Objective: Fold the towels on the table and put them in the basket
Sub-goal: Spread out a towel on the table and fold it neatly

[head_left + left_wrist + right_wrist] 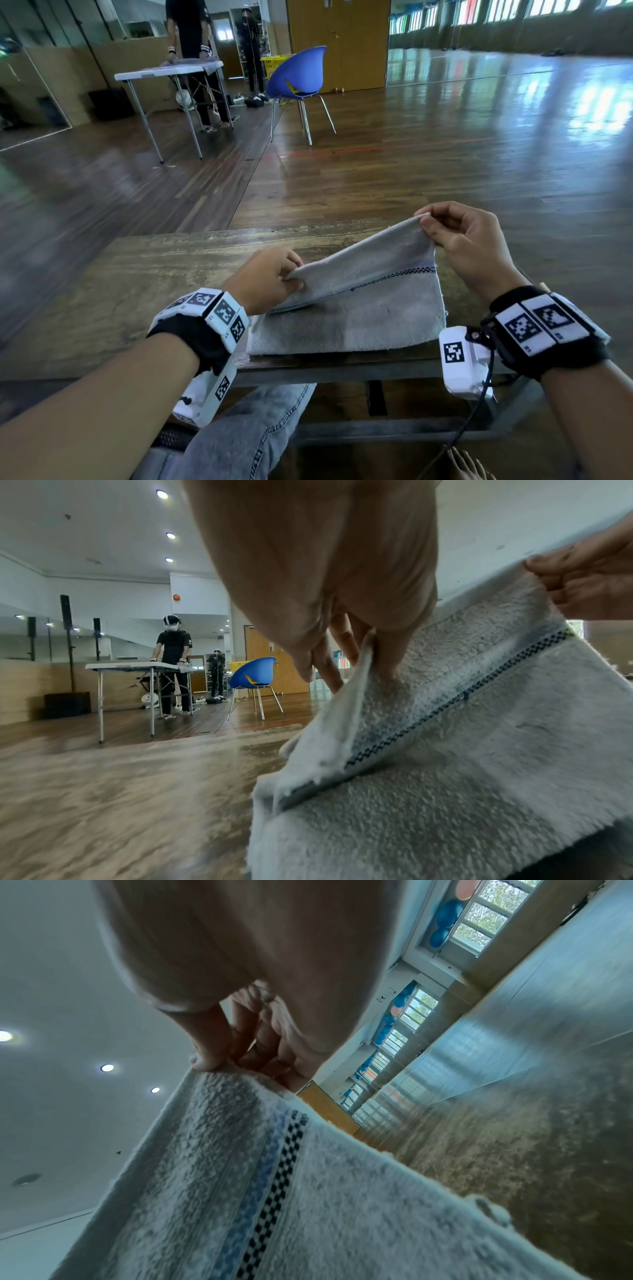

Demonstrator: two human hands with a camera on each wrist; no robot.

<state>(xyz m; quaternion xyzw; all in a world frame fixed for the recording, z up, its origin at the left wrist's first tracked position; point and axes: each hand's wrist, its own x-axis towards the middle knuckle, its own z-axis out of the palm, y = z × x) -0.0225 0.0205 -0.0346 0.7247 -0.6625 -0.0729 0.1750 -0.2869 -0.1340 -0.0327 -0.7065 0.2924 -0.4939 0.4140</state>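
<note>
Left hand (270, 279) and right hand (469, 246) each pinch a far corner of the towel (359, 301), lifting that edge to fold it over the half lying on the bench (137, 274).

bare table (137, 274) left of towel (359, 318), lifted flap between both hands

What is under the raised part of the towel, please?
Under the flap lifted by the left hand and right hand lies the towel's lower layer; the table beneath is covered.
</note>
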